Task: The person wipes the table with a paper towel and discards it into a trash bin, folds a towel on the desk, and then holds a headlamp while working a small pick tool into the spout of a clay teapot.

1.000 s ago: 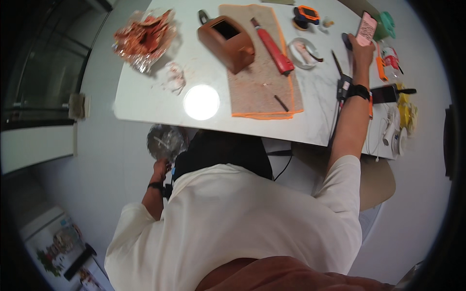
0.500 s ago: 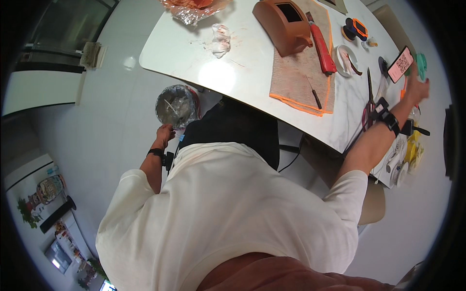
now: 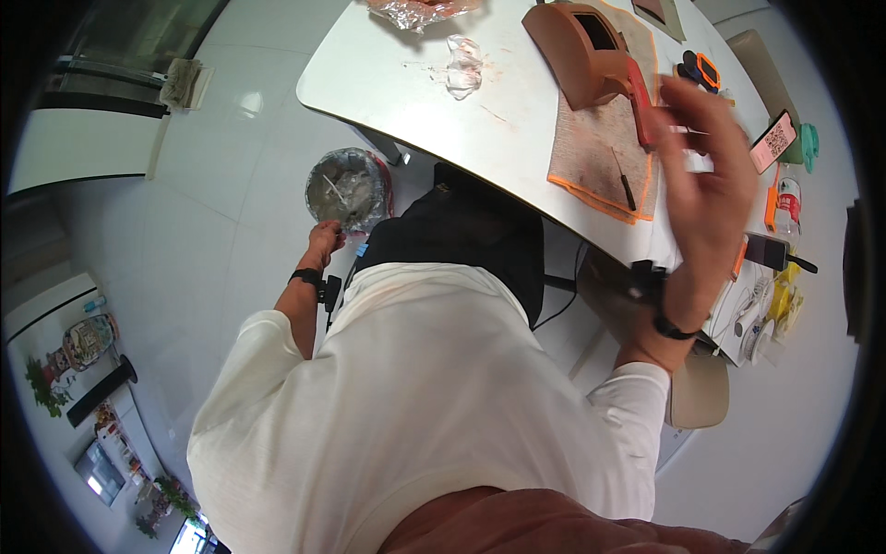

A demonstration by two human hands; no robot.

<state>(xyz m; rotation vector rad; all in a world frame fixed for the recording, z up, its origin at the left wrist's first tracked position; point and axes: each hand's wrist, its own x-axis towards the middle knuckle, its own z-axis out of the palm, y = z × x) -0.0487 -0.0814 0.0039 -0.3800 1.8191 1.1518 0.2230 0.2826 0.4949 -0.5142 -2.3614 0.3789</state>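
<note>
My right hand (image 3: pixel 709 171) is raised over the right part of the table, slightly smeared by motion. Its fingers are spread and nothing is held. From this view it covers part of a red-handled tool (image 3: pixel 640 100) and a white dish. My left hand (image 3: pixel 325 238) hangs low at the near rim of a bin lined with a clear bag (image 3: pixel 351 192). Its fingers are curled together; whether they grip the rim or something small is hidden. A brown curved shield with a dark window (image 3: pixel 581 55) and a thin dark-handled pick (image 3: pixel 626 185) rest on a brown, orange-edged towel (image 3: pixel 591 171).
On the white table (image 3: pixel 406 97) lie crumpled tissue (image 3: pixel 464 67) and clear plastic wrap (image 3: pixel 425 13). A phone (image 3: pixel 773 142) stands at the right, near a bottle (image 3: pixel 788 205) and a black-handled tool (image 3: pixel 780 254). A beige chair (image 3: pixel 699 388) is beside the table's near edge.
My right hand has come back from beside the phone, leftward and up over the table. My left hand stays by the bin. The whole view has shifted slightly.
</note>
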